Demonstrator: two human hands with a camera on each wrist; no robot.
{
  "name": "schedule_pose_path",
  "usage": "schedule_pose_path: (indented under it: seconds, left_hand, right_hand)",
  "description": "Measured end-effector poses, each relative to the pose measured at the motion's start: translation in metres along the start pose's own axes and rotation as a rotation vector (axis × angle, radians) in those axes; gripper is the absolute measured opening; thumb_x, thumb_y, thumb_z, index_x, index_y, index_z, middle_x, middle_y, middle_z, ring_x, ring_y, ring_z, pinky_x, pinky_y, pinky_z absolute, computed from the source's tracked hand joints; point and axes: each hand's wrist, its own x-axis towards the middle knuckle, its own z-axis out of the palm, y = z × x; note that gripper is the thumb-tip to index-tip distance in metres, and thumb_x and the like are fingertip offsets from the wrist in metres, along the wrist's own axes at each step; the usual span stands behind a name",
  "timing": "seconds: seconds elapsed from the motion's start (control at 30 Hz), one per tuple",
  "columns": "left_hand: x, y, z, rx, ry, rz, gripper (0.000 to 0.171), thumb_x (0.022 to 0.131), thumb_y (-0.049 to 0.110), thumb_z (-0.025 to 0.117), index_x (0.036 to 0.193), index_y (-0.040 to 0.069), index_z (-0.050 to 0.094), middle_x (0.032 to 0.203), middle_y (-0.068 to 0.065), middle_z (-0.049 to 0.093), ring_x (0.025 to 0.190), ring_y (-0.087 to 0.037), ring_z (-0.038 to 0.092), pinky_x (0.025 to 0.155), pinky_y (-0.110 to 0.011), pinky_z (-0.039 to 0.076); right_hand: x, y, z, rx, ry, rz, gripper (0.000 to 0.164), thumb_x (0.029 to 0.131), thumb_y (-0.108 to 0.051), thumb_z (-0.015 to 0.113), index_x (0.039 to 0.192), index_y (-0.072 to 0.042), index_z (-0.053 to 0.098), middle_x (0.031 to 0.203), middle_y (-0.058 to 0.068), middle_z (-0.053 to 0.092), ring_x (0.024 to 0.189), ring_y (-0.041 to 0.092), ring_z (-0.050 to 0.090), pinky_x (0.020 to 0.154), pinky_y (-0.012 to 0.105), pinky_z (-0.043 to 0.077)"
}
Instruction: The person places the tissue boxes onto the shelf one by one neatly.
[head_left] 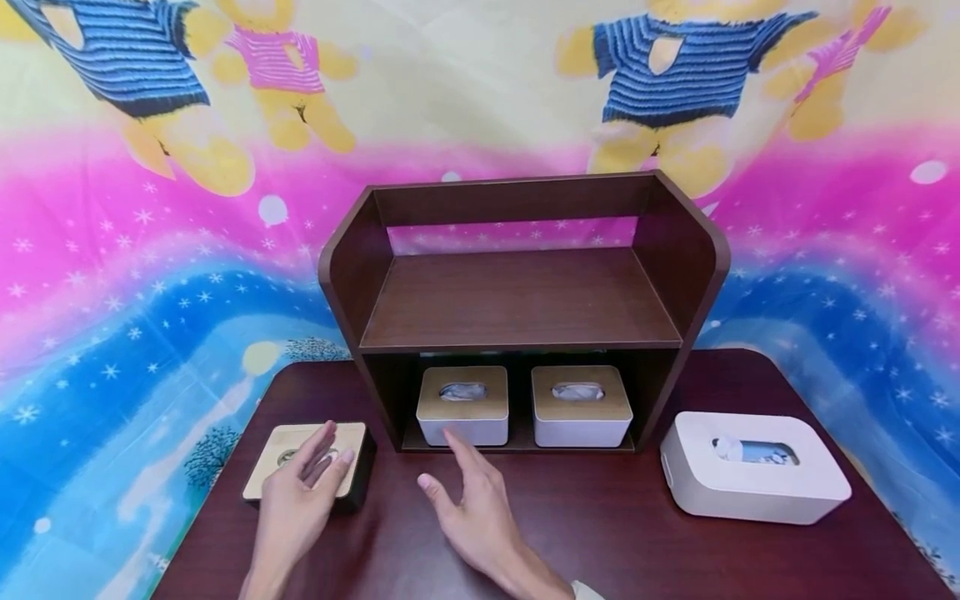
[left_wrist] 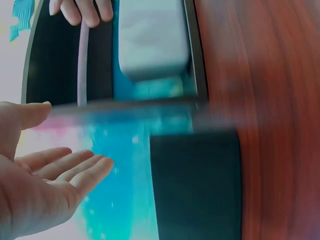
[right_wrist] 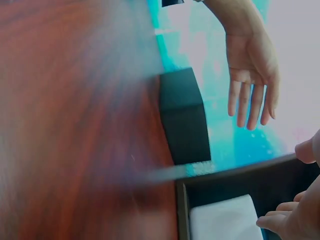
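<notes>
My left hand (head_left: 296, 500) hovers, fingers extended, over a black tissue box with a light wooden lid (head_left: 266, 467) at the table's left. That box shows its dark side (left_wrist: 197, 185) in the left wrist view, apart from the hand. In the head view my right hand (head_left: 480, 512), thumb spread from the fingers, is in front of a white tissue box with a wooden lid (head_left: 483, 408). A matching white tissue box (head_left: 581, 432) stands to its right, both on the lower level of a dark brown shelf (head_left: 517, 300). Neither hand holds anything.
A larger, all-white tissue box (head_left: 757, 479) sits on the right side of the dark red table (head_left: 600, 517). The shelf has side panels and an upper board. A colourful printed cloth (head_left: 465, 100) hangs behind.
</notes>
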Motion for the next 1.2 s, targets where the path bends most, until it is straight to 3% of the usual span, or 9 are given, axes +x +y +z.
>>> schedule_pose_path:
  seconds: [0.13, 0.27, 0.5, 0.6, 0.67, 0.77, 0.93, 1.07, 1.2]
  left_hand:
    - [0.001, -0.013, -0.022, 0.096, 0.04, -0.031, 0.06, 0.102, 0.032, 0.076, 0.156, 0.012, 0.058, 0.154, -0.015, 0.063, 0.126, -0.005, 0.064, 0.087, 0.001, 0.049]
    - [0.002, -0.028, -0.041, 0.247, 0.066, -0.056, 0.065, 0.101, 0.041, 0.076, 0.157, 0.014, 0.057, 0.154, -0.019, 0.061, 0.128, -0.029, 0.067, 0.077, -0.002, 0.053]
    - [0.005, -0.054, -0.065, 0.406, 0.028, -0.159, 0.08, 0.102, 0.056, 0.068, 0.166, 0.014, 0.043, 0.155, -0.033, 0.052, 0.137, -0.05, 0.058, 0.099, -0.067, 0.056]
    - [0.01, -0.065, -0.074, 0.409, -0.012, -0.197, 0.085, 0.103, 0.058, 0.065, 0.168, 0.012, 0.037, 0.16, -0.033, 0.046, 0.143, -0.052, 0.052, 0.103, -0.069, 0.052]
    - [0.014, -0.073, -0.081, 0.406, -0.053, -0.219, 0.087, 0.104, 0.059, 0.063, 0.17, 0.011, 0.032, 0.165, -0.033, 0.039, 0.146, -0.052, 0.048, 0.106, -0.066, 0.051]
    - [0.022, -0.084, -0.091, 0.347, -0.141, -0.256, 0.092, 0.106, 0.059, 0.059, 0.172, 0.01, 0.019, 0.173, -0.03, 0.025, 0.152, -0.053, 0.039, 0.1, -0.027, 0.059]
    - [0.031, -0.099, -0.103, 0.307, -0.271, -0.255, 0.093, 0.11, 0.057, 0.053, 0.173, 0.007, 0.007, 0.176, -0.028, 0.017, 0.155, -0.054, 0.03, 0.077, 0.002, 0.036]
    - [0.037, -0.105, -0.1, 0.326, -0.347, -0.278, 0.094, 0.111, 0.06, 0.046, 0.172, 0.004, 0.0, 0.175, -0.031, 0.014, 0.156, -0.057, 0.027, 0.11, -0.035, 0.054]
    - [0.04, -0.105, -0.092, 0.361, -0.371, -0.35, 0.099, 0.11, 0.066, 0.04, 0.17, -0.001, -0.002, 0.172, -0.037, 0.01, 0.154, -0.06, 0.026, 0.12, -0.07, 0.039]
  right_hand:
    - [-0.003, -0.001, 0.015, 0.001, -0.059, 0.004, 0.065, 0.104, -0.037, 0.072, 0.159, -0.008, 0.051, 0.16, 0.016, 0.057, 0.147, 0.032, 0.056, 0.12, 0.055, 0.048]
    - [-0.001, 0.0, 0.031, -0.006, -0.154, 0.05, 0.069, 0.104, -0.041, 0.072, 0.161, -0.009, 0.049, 0.161, 0.014, 0.056, 0.148, 0.032, 0.055, 0.121, 0.053, 0.048]
    - [0.005, 0.011, 0.049, -0.022, -0.264, 0.105, 0.076, 0.101, -0.046, 0.074, 0.16, -0.005, 0.049, 0.16, 0.014, 0.057, 0.149, 0.032, 0.055, 0.122, 0.048, 0.047]
    - [0.009, 0.014, 0.053, -0.029, -0.275, 0.092, 0.079, 0.1, -0.047, 0.075, 0.16, -0.004, 0.048, 0.16, 0.015, 0.057, 0.148, 0.031, 0.055, 0.122, 0.047, 0.048]
    - [0.011, 0.013, 0.055, -0.024, -0.291, 0.103, 0.082, 0.099, -0.048, 0.076, 0.162, -0.004, 0.046, 0.162, 0.014, 0.055, 0.149, 0.03, 0.054, 0.123, 0.047, 0.047]
    - [0.014, 0.01, 0.059, -0.008, -0.325, 0.132, 0.086, 0.098, -0.05, 0.076, 0.164, -0.007, 0.043, 0.165, 0.012, 0.052, 0.151, 0.029, 0.051, 0.124, 0.047, 0.045]
    - [0.016, 0.003, 0.07, -0.001, -0.391, 0.136, 0.09, 0.098, -0.051, 0.076, 0.166, -0.007, 0.039, 0.168, 0.013, 0.048, 0.155, 0.03, 0.047, 0.127, 0.044, 0.042]
    - [0.019, -0.001, 0.078, -0.013, -0.427, 0.129, 0.09, 0.098, -0.05, 0.076, 0.166, -0.006, 0.038, 0.169, 0.014, 0.046, 0.156, 0.03, 0.046, 0.127, 0.041, 0.042]
    - [0.024, -0.002, 0.084, -0.035, -0.436, 0.149, 0.09, 0.097, -0.049, 0.077, 0.165, -0.004, 0.039, 0.168, 0.014, 0.048, 0.155, 0.03, 0.047, 0.127, 0.04, 0.042]
